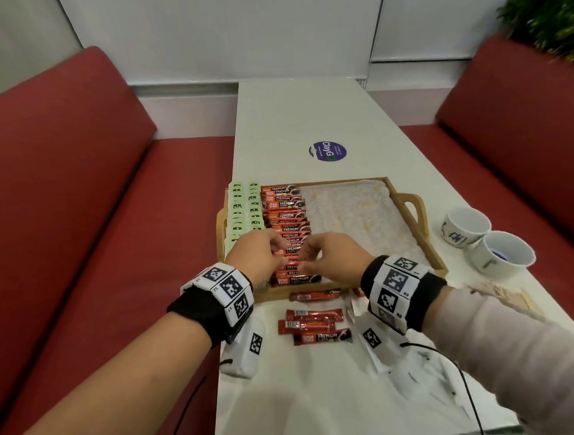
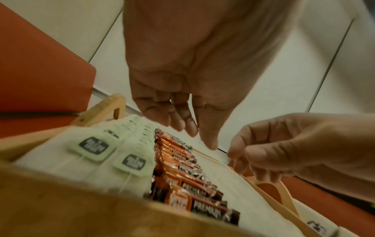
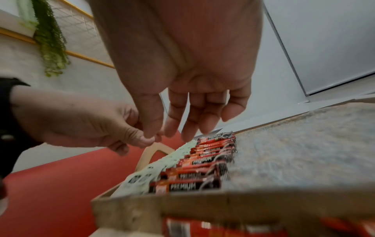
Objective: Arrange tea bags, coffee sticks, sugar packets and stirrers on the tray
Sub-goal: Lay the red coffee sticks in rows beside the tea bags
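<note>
While both hands, the left hand [image 1: 259, 251] and right hand [image 1: 334, 253], hovered empty with loosely curled fingers at frame centre, coffee sticks [image 1: 287, 228] filled the tray [image 1: 409, 206].

Two white cups [image 1: 488, 241] touch beside a round purple sticker [image 1: 327, 150], red benches [image 1: 66, 192] flanking.

Even indoor light, wrist views blurred, edges warped w/ wide-angle
</note>
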